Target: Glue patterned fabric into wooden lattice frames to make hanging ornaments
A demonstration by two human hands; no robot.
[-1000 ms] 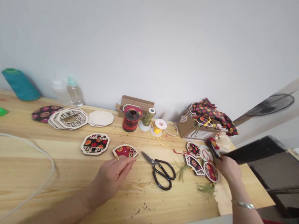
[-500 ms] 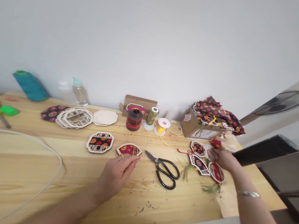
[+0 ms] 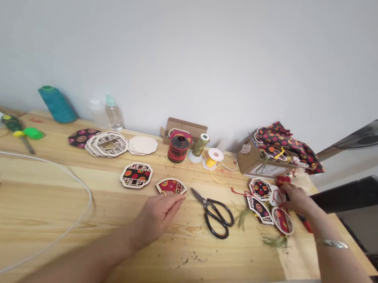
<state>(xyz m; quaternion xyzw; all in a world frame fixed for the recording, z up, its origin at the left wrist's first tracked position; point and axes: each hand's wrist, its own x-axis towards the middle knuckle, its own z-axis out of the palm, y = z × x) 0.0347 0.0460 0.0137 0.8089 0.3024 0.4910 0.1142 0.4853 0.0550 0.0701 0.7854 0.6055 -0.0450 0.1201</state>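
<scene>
My left hand is closed in a pinch at the lower edge of a fan-shaped red piece; what its fingertips hold is too small to make out. To its right lie black-handled scissors, blades pointing up and left. My right hand reaches to the right side, its fingers at a red bundle beside several patterned ornaments; its fingertips are partly hidden. A square-like framed piece lies left of the fan-shaped one.
Along the wall stand a teal thread cone, bottles, stacked wooden frames, thread spools and a cardboard box with patterned cloth. A white cable curves across the left. Dark scraps lie near the front edge.
The view has shifted left, so the things appear farther right. My left hand keeps its pinch by the fan-shaped piece. My right hand remains near the red bundle.
</scene>
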